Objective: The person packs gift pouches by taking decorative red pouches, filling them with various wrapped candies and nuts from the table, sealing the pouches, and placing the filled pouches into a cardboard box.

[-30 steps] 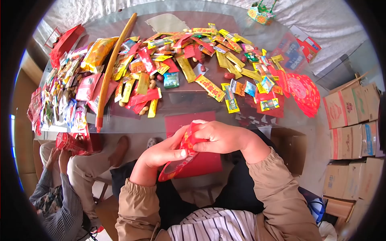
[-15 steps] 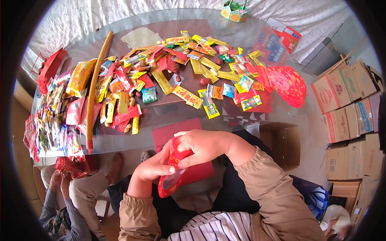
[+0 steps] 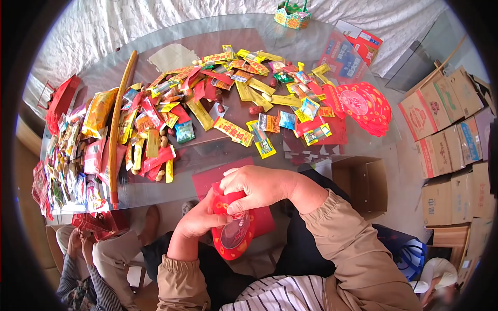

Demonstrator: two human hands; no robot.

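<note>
The red pouch [image 3: 233,228], printed with small orange shapes and with a see-through oval on its face, is in front of the person, near the front edge of the surface [image 3: 171,201]. Its upper end is between the two hands and its rounded part hangs below them. The left hand [image 3: 255,187] holds the upper end from the right side, with bent fingers and the thumb pressed on the pouch. The right hand [image 3: 199,218] is half closed at the other side, and its thumb lies across the face of the pouch. What the hidden fingers do inside or behind it, I cannot tell well.

Under the hands, a flat red sheet [image 3: 265,220] reaches out from the front edge of the surface. Behind this edge there is a wide pile of wrapped snacks [image 3: 233,132], with some nuts among them. To the right of the pile, a stack of red pouches [image 3: 363,106] is fanned out, near the right end of the surface. To the left, a long wooden stick [image 3: 118,124] separates the pile from another heap of small packets [image 3: 72,155]. At the far edge stands a green patterned basket [image 3: 292,17].
</note>
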